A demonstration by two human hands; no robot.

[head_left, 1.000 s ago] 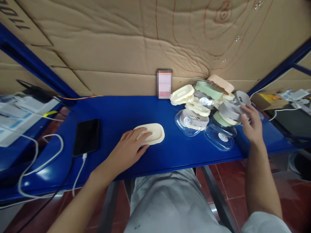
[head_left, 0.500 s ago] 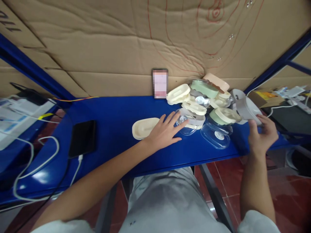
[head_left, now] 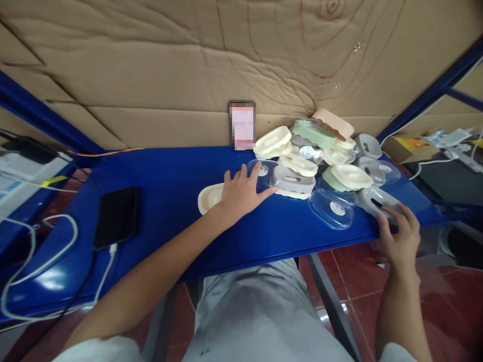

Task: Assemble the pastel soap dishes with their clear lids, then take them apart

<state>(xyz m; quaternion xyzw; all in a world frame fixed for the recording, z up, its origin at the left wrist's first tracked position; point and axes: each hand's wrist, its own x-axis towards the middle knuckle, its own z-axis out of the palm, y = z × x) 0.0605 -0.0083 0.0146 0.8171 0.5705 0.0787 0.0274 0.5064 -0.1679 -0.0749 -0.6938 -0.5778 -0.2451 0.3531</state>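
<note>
My left hand (head_left: 241,196) has its fingers spread, the fingertips over a clear plastic lid (head_left: 266,176) with a round sticker. Beneath that hand, partly hidden, lies a cream oval dish (head_left: 209,198). At the lid's right, a grey slotted piece (head_left: 292,180) rests on a cream one. On the right, my right hand (head_left: 402,234) grips the near edge of a grey oval dish (head_left: 372,197), thumb in front and fingers over the rim. Left of this dish lies another clear lid (head_left: 334,211), also with a sticker.
Behind is a pile with a green piece (head_left: 313,133), a peach piece (head_left: 335,123) and several cream ones. A phone (head_left: 242,125) leans on the cardboard wall (head_left: 151,75). A black device (head_left: 116,216) with a white cable lies left on the blue table (head_left: 169,171).
My left hand has moved left, and the clear lid has shifted left with it, uncovering the grey slotted piece. My right hand has lowered the grey dish to the table's right front.
</note>
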